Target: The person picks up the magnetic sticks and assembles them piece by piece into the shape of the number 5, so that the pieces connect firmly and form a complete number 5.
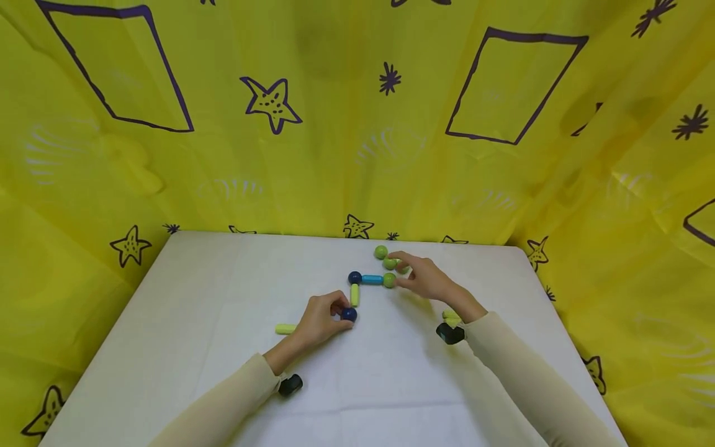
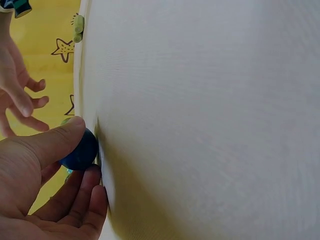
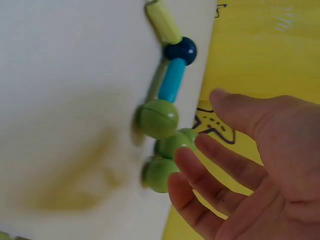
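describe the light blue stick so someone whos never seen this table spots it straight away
On the white table, look near the middle of the far half. There, the light blue stick lies between a dark blue ball and a green ball. It's the only light blue piece; the nearest stick is pale yellow-green.

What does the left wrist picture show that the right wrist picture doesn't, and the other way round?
Only the left wrist picture: the left hand pinching a blue ball. Only the right wrist picture: a dark corner ball between a yellow stick and a blue stick. Both: the right hand, white table and yellow curtain.
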Demonstrator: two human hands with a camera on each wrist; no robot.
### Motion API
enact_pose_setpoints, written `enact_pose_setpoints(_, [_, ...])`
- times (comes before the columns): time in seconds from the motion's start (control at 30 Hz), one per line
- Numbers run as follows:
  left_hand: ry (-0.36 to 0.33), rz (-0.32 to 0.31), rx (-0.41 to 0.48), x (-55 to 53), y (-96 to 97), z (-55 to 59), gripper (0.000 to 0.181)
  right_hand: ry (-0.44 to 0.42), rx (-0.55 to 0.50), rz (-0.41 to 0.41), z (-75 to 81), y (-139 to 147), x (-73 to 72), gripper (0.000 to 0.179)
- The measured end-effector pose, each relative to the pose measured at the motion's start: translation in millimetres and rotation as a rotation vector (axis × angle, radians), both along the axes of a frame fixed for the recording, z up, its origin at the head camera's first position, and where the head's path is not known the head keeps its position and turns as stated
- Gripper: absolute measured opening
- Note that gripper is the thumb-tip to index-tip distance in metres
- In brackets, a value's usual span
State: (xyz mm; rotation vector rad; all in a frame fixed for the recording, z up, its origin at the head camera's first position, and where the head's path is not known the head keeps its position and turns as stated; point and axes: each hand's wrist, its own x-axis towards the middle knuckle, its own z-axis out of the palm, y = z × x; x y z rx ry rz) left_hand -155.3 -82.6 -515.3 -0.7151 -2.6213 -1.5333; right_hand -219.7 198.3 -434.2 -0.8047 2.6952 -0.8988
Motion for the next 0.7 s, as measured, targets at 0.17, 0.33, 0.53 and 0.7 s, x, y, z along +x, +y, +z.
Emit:
enact_pose_setpoints(0.17, [0.003, 0.001, 0.003, 1.0, 0.2, 0.1, 0.029, -0.036, -0.007, 0.092, 14.7, -4, -0.8, 0.054])
enact_pose_setpoints(0.33, [0.003, 0.003, 0.001, 2.1, 0.2, -0.1, 0.029, -0.089, 0.002, 0.144, 19.3, -11, -4.2, 0.050])
enact_pose_setpoints(0.53, [0.004, -0.003, 0.005, 1.4, 0.1, -1.3, 0.028, -0.145, 0.044, 0.201, 20.4, -23, -9.7, 0.046])
enact_pose_setpoints(0.7, [-0.003, 0.004, 0.009, 1.8, -0.9, 0.3, 0.028, -0.211, 0.068, 0.239, 13.3, -36, -15.6, 0.044])
